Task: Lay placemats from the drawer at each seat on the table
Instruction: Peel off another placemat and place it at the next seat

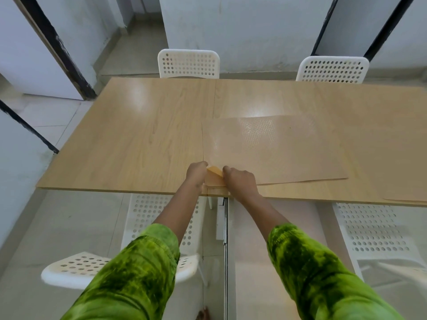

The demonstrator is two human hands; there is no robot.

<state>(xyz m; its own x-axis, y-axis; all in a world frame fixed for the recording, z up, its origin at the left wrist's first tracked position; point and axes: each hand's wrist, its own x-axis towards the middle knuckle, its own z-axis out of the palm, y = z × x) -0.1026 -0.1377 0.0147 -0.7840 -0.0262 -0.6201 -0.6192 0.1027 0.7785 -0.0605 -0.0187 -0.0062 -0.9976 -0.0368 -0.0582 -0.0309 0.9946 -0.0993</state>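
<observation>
A stack of thin tan placemats lies flat on the light wooden table, right of the centre seam and near the front edge. Its near left corner is curled up. My left hand pinches that lifted corner from the left. My right hand presses on the stack just right of the corner, fingers bent around the edge. Another placemat shows at the table's front right edge, cut off by the frame.
White perforated chairs stand at the far side, one at the left and one at the right. Two more are tucked under the near edge, at the left and at the right. Walls and dark door frames surround the table.
</observation>
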